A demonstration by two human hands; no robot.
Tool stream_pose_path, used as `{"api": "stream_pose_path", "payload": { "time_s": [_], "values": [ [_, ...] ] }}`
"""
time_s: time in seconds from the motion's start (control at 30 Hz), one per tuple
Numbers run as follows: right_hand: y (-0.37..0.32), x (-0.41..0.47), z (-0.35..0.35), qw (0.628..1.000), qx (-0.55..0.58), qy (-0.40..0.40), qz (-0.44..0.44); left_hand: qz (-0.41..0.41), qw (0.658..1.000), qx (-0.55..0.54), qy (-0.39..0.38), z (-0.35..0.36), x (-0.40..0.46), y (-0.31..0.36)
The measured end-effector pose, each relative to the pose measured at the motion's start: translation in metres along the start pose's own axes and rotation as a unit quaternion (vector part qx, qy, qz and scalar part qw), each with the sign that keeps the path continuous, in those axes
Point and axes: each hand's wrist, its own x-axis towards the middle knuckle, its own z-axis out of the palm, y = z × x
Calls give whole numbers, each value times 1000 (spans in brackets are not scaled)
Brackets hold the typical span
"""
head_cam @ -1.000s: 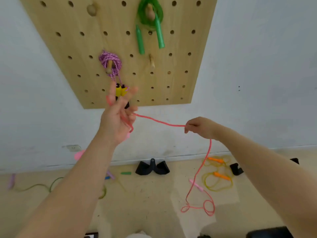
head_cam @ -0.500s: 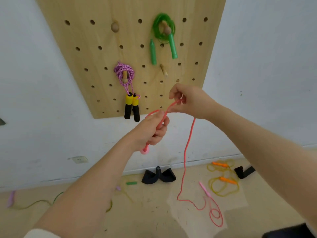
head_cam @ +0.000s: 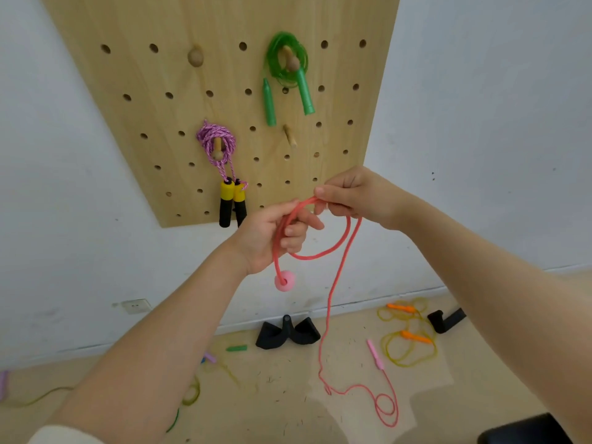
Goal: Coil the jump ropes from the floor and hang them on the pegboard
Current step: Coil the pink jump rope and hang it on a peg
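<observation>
Pink jump rope: held up before the pegboard, one loop formed, apparently so further turns can gather into a coil; its tail runs down to the floor, far handle lying there. Left hand: fingers curled round the gathered strands, near handle dangling below. Right hand: thumb and fingers pinch the rope, just right of the left.

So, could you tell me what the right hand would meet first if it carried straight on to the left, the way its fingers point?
Probably the left hand: the right hand pinches the pink rope with its fingertips nearly touching the left fingers. Depth is unclear.
</observation>
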Motion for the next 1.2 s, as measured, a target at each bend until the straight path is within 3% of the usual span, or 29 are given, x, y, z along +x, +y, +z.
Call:
{"api": "stream_pose_path", "payload": {
  "time_s": [0.1,0.2,0.27,0.43,0.6,0.67,0.73,0.83,0.9,1.0,1.1,1.2],
  "values": [
    [8,-1,-8,999,50,5,2,42,997,-55,23,14,5,-1],
    [14,0,-10,990,139,-21,-10,146,985,-93,8,33,12,1],
    [18,1,-15,991,133,-18,-14,202,974,-97,8,41,16,5],
    [56,3,-34,995,-68,-13,66,260,936,-215,99,31,21,12],
    [54,6,-10,931,-210,-218,204,231,917,-261,193,20,35,12],
    [43,11,4,896,-303,-274,174,191,940,-181,219,15,40,8],
    [28,16,17,869,-382,-299,94,121,966,-18,226,8,42,3],
    [-4,22,10,890,-335,-308,37,34,959,186,210,0,38,1],
    [-21,28,-9,924,-275,-265,16,15,955,217,202,-8,32,0],
    [-18,39,-31,980,-159,-121,-2,-27,970,188,154,-16,20,0],
    [0,53,-22,995,-88,17,-45,-68,994,86,23,-7,7,13],
    [12,62,5,997,9,65,-49,13,992,-7,-123,-6,-1,33]
  ]
}}
